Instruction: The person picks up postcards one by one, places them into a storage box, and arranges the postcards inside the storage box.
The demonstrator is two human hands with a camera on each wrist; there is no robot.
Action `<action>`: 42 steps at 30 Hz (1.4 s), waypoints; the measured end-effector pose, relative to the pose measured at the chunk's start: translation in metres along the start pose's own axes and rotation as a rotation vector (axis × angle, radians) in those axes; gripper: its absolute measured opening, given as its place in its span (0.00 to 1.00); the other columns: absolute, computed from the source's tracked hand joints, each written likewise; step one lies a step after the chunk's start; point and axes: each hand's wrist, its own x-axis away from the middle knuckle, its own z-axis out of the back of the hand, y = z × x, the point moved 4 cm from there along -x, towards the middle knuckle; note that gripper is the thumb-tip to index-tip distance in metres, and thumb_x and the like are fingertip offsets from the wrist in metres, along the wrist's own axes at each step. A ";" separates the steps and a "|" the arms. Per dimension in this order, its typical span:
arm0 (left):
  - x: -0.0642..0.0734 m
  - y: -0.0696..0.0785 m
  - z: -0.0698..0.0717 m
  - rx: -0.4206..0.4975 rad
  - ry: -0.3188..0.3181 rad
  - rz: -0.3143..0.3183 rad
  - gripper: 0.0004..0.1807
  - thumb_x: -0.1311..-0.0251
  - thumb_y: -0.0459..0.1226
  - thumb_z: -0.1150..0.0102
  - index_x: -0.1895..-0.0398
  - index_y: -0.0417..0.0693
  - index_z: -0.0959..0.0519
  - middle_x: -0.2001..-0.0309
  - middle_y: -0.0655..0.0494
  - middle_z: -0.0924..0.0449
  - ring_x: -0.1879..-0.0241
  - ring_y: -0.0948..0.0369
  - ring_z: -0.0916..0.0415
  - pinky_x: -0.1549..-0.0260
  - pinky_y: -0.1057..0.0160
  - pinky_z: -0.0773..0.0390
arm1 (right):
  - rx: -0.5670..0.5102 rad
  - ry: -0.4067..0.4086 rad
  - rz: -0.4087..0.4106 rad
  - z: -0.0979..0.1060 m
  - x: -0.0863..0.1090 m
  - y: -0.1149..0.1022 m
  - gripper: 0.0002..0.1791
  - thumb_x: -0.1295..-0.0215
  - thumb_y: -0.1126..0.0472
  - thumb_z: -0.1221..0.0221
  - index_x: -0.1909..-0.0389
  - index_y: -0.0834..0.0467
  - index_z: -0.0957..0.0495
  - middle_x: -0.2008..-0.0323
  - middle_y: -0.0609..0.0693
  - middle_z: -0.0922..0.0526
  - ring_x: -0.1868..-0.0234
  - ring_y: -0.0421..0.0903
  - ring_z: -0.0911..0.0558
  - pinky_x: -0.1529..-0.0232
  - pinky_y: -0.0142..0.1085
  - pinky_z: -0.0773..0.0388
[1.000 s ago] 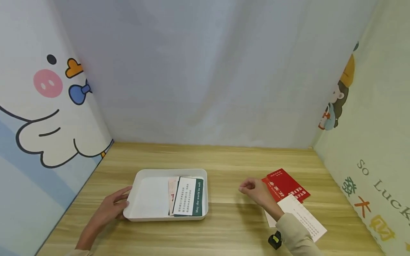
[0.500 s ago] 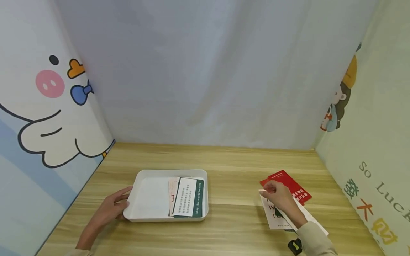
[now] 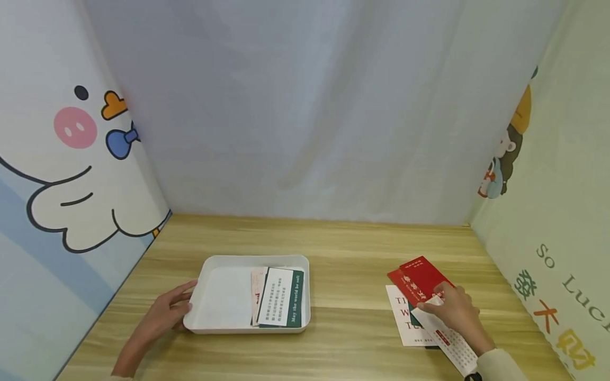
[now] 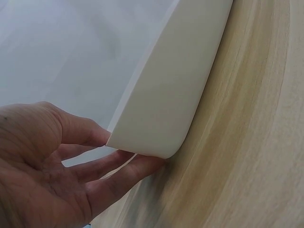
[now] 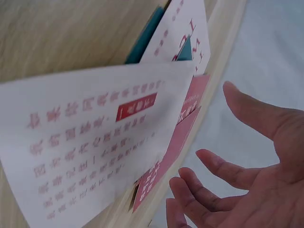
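My left hand [image 3: 164,313] holds the near left corner of a white tray [image 3: 216,291]. In the left wrist view, its thumb is at the rim and its fingers lie against the outer wall below. My right hand [image 3: 459,316] is over a small pile of cards at the right, thumb and fingers spread apart in the right wrist view. Below it slants a white card with red print [image 5: 95,137]. Red cards [image 3: 419,278] lie behind, and a white card with large letters [image 3: 405,323] lies to the left, with a green piece between.
Inside the tray's right half lie a green-and-white card [image 3: 281,296] and a pinkish card [image 3: 257,288] partly under it. The wooden tabletop [image 3: 348,254] meets a grey curtain [image 3: 305,132] behind and printed panels at both sides.
My right hand moved from left of the pile to the right over it. The white printed card shifted and turned, uncovering more of the large-lettered card. The left hand stayed at the tray.
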 end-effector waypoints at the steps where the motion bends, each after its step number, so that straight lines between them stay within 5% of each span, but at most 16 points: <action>1: 0.000 -0.001 0.000 0.001 0.004 0.007 0.33 0.25 0.27 0.51 0.20 0.31 0.44 0.29 0.18 0.39 0.48 0.45 0.17 0.65 0.54 0.13 | 0.004 -0.009 -0.015 0.001 0.001 0.003 0.37 0.40 0.54 0.27 0.43 0.76 0.30 0.49 0.78 0.28 0.48 0.72 0.29 0.50 0.70 0.34; 9: 0.001 -0.002 -0.002 0.001 0.012 0.015 0.33 0.26 0.27 0.50 0.20 0.31 0.44 0.29 0.18 0.38 0.49 0.46 0.17 0.66 0.55 0.14 | 0.040 -0.055 -0.085 0.003 0.000 0.022 0.51 0.49 0.51 0.21 0.35 0.78 0.36 0.46 0.82 0.32 0.45 0.76 0.32 0.45 0.77 0.37; 19: 0.003 0.000 -0.002 0.001 0.014 -0.003 0.33 0.26 0.27 0.51 0.20 0.30 0.44 0.30 0.18 0.37 0.51 0.46 0.16 0.67 0.55 0.14 | 0.030 -0.091 -0.170 -0.003 0.003 0.041 0.54 0.54 0.46 0.18 0.39 0.77 0.35 0.48 0.80 0.34 0.48 0.72 0.33 0.48 0.66 0.31; 29: 0.003 -0.001 -0.003 -0.006 0.022 0.001 0.33 0.27 0.26 0.50 0.20 0.30 0.43 0.30 0.18 0.36 0.52 0.46 0.16 0.67 0.55 0.14 | 0.007 -0.085 -0.194 -0.008 0.007 0.049 0.50 0.53 0.49 0.18 0.45 0.77 0.35 0.52 0.77 0.28 0.54 0.67 0.28 0.53 0.59 0.27; 42: 0.002 0.004 -0.003 -0.015 0.024 -0.020 0.33 0.25 0.26 0.51 0.20 0.29 0.44 0.30 0.18 0.37 0.53 0.47 0.16 0.68 0.55 0.13 | -0.035 -0.081 -0.088 0.000 0.005 0.056 0.24 0.41 0.59 0.26 0.58 0.66 0.31 0.67 0.61 0.26 0.65 0.55 0.25 0.65 0.43 0.29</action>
